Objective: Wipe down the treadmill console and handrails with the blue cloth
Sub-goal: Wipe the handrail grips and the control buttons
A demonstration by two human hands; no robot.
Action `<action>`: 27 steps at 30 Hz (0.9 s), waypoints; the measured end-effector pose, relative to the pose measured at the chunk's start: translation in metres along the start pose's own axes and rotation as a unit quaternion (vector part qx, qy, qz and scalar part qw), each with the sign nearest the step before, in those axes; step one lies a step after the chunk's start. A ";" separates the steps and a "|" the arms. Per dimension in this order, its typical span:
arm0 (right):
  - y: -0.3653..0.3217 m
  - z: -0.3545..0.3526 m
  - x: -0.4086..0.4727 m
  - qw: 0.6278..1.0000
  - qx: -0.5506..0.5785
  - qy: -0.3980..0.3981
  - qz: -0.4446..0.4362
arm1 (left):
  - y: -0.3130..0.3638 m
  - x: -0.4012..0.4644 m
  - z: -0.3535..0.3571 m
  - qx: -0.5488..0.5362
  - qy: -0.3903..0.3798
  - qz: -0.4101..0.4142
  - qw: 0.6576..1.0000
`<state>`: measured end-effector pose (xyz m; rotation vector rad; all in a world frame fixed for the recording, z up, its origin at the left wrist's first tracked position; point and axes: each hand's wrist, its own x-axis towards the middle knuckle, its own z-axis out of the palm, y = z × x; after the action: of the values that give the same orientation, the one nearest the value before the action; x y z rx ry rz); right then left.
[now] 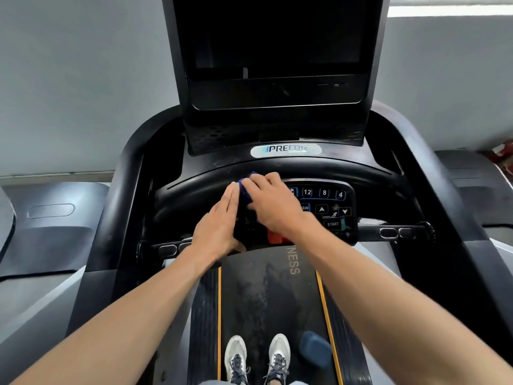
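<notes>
A pale grey wall stands behind a black treadmill, with a strip of bright window at the upper right.

At the middle of the console (327, 207) the right hand (273, 202) lies palm down over the blue cloth (245, 191), fingers bent over it and pressing it to the panel; only a dark blue fold shows at the fingertips and beside the thumb. The left hand (219, 222) lies just beside it, fingers straight and together, their tips touching the left edge of the cloth, the palm resting on the left part of the panel.

To the right of the hands the keypad shows the numbers 12, 8 and 4, up and down arrows and a START key. A red stop button (277, 237) peeks out under the right wrist. A curved black front handrail (194, 195) arcs above the panel, and short grip bars with oval sensors (394, 232) stick out on each side. Above sits a silver PRECOR badge (286, 150) and a dark screen (277, 37).

Below, the belt (266, 295) runs between yellow edge lines. The person stands on it in white shoes (236, 357), with a blue rounded object (315, 348) lying on the belt just right of the right foot.
</notes>
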<state>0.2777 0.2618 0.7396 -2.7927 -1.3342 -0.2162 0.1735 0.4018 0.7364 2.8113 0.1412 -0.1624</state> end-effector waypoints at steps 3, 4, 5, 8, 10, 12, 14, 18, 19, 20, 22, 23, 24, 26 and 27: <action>0.064 -0.002 -0.019 0.997 -0.028 -0.048 0.059 | 0.000 -0.004 0.000 -0.003 0.003 -0.008 1.000; 0.084 -0.002 -0.029 0.993 -0.046 -0.054 0.091 | 0.000 -0.005 0.000 -0.003 0.002 -0.012 1.000; 0.095 -0.003 -0.038 0.991 -0.061 -0.054 0.109 | 0.000 -0.007 0.000 -0.004 0.001 -0.018 1.000; 0.066 0.000 -0.033 0.991 -0.091 -0.042 0.092 | 0.000 -0.009 0.002 -0.009 -0.001 -0.042 0.999; 0.017 0.005 -0.014 0.997 -0.050 -0.008 0.055 | -0.001 -0.008 0.004 -0.009 0.006 -0.046 0.999; -0.027 0.015 -0.001 0.999 0.005 0.045 0.030 | -0.003 -0.007 0.007 0.002 0.015 -0.041 0.999; -0.042 0.019 -0.001 0.996 0.041 0.064 0.038 | -0.005 -0.006 0.009 0.005 0.022 -0.038 0.999; 0.003 0.018 -0.030 0.995 -0.010 0.047 0.086 | -0.004 -0.006 0.009 0.046 0.011 -0.020 0.999; 0.022 0.020 -0.041 0.990 -0.027 0.045 0.131 | -0.002 -0.006 0.008 0.078 0.010 -0.008 0.997; 0.041 0.022 -0.052 0.982 -0.037 0.044 0.178 | 0.000 -0.005 0.007 0.116 0.010 0.010 0.993; 0.073 0.025 -0.077 0.968 -0.026 0.049 0.245 | 0.009 -0.002 0.004 0.180 0.001 0.046 0.983; 0.084 0.026 -0.089 0.963 -0.003 0.073 0.261 | 0.014 0.000 0.003 0.204 -0.008 0.059 0.977; 0.090 0.027 -0.100 0.958 0.019 0.104 0.267 | 0.020 0.003 0.002 0.222 -0.017 0.066 0.973; 0.087 0.027 -0.122 0.955 0.044 0.133 0.261 | 0.033 0.008 0.001 0.237 -0.033 0.065 0.969; 0.082 0.030 -0.132 0.957 0.038 0.132 0.255 | 0.038 0.010 0.003 0.237 -0.042 0.060 0.969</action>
<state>0.2626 0.1107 0.6935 -2.7964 -0.5310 -0.4786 0.1878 0.3659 0.7444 3.2697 -0.1030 -0.3257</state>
